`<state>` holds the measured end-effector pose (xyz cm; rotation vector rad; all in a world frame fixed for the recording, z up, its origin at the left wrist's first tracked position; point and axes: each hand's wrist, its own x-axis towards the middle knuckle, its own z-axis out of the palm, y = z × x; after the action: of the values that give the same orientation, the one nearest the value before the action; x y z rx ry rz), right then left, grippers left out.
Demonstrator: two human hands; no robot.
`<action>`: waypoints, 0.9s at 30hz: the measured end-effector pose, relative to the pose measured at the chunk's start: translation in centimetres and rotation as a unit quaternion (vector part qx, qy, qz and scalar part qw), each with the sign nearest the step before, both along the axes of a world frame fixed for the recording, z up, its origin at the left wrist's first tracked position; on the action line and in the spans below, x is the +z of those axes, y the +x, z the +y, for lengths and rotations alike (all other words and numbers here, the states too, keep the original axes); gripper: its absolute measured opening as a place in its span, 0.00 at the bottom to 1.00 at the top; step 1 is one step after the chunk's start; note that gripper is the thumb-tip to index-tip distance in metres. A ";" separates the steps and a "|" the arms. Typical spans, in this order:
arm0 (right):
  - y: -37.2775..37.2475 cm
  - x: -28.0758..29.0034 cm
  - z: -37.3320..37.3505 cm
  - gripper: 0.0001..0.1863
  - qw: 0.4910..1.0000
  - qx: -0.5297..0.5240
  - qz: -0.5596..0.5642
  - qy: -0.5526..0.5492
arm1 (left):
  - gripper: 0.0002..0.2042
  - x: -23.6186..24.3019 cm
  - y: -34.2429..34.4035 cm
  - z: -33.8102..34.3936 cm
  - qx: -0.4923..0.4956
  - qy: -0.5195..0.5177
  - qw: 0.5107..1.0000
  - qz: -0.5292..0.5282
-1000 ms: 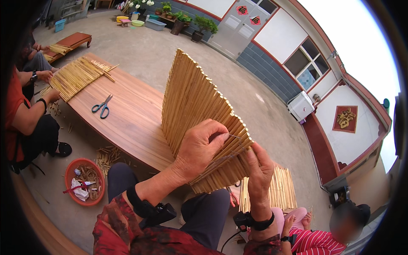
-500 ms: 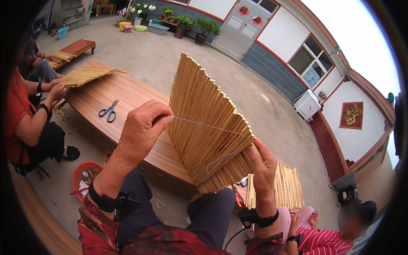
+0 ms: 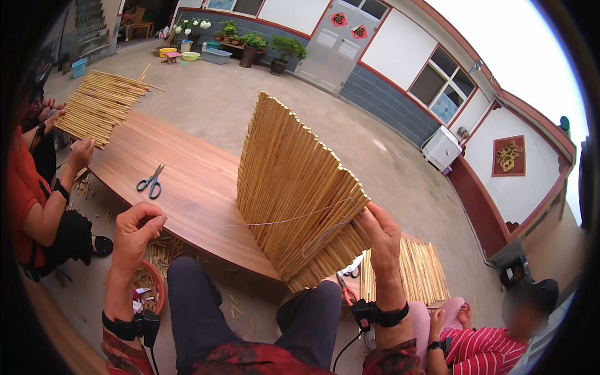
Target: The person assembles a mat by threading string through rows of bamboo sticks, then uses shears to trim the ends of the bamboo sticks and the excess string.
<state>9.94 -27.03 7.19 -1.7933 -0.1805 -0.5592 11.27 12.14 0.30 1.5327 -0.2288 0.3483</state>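
Note:
A mat of straw-coloured stalks (image 3: 294, 194) stands slanted on the wooden table and over my lap, its cut ends forming a jagged top edge. My right hand (image 3: 382, 234) grips the mat's right-hand corner, thumb on the near face and the other fingers partly hidden. From near that corner a thin pale thread (image 3: 281, 220) runs left across the stalks. My left hand (image 3: 139, 228) is pinched closed at the thread's left end, out beside the table edge. A loose loop of thread lies on the mat's lower right part.
Scissors (image 3: 150, 181) lie on the table (image 3: 187, 162). A red basin of scraps (image 3: 156, 284) sits below it. At left, a person in red holds another stalk mat (image 3: 103, 109). Red-handled pliers (image 3: 345, 289) and another mat (image 3: 409, 272) lie at right, near a person in stripes.
My left hand has moved left and down, away from the mat, drawing the thread out longer. The mat has tilted slightly. The person at left has raised their mat.

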 end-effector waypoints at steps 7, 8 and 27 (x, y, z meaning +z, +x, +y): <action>-1.1 1.1 -0.3 0.16 0.999 0.029 0.016 -0.010 | 0.03 -1.3 -1.0 -3.9 -0.063 0.048 0.995 0.056; -1.5 1.1 0.0 0.16 0.999 0.030 0.015 -0.007 | 0.04 -1.2 -0.8 -5.1 -0.073 0.030 0.995 0.052; -8.8 -0.2 8.1 0.25 0.945 0.200 -0.005 -0.257 | 0.14 2.1 -8.8 -11.6 -0.173 -0.109 0.976 0.068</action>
<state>1.13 -18.94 6.99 -2.1745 -0.7363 -0.2348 2.51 0.50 2.45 1.2645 -0.3335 -0.0085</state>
